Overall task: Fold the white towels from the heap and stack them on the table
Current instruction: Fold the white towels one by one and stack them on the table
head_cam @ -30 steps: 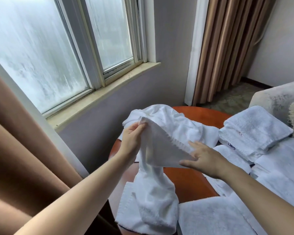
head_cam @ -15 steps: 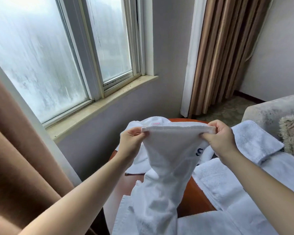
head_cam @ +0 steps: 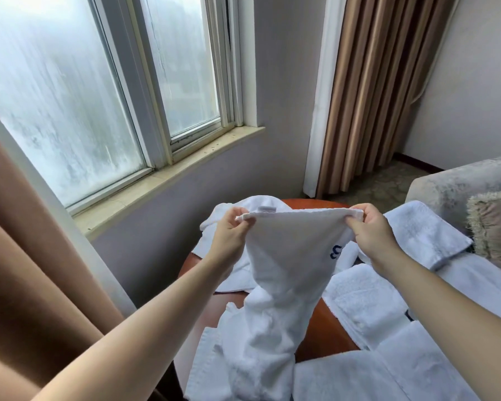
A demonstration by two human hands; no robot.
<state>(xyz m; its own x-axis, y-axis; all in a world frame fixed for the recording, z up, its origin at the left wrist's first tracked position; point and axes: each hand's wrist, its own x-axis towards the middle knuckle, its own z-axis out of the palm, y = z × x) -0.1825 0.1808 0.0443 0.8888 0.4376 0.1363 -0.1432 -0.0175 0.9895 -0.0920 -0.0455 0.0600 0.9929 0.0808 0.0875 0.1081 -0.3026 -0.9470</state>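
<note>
Hands apart: the left hand (head_cam: 229,231) and right hand (head_cam: 372,231) each pinch a top corner of the towel (head_cam: 287,273). Its lower half hangs twisted over the worktop (head_cam: 324,331), so the fold may come out crooked.

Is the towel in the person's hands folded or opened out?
Unfolded: the left hand and right hand pinch the towel by its top corners, edge taut between them, the rest hanging crumpled.

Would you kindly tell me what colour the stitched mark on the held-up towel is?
The mark is dark blue; head view.
</note>
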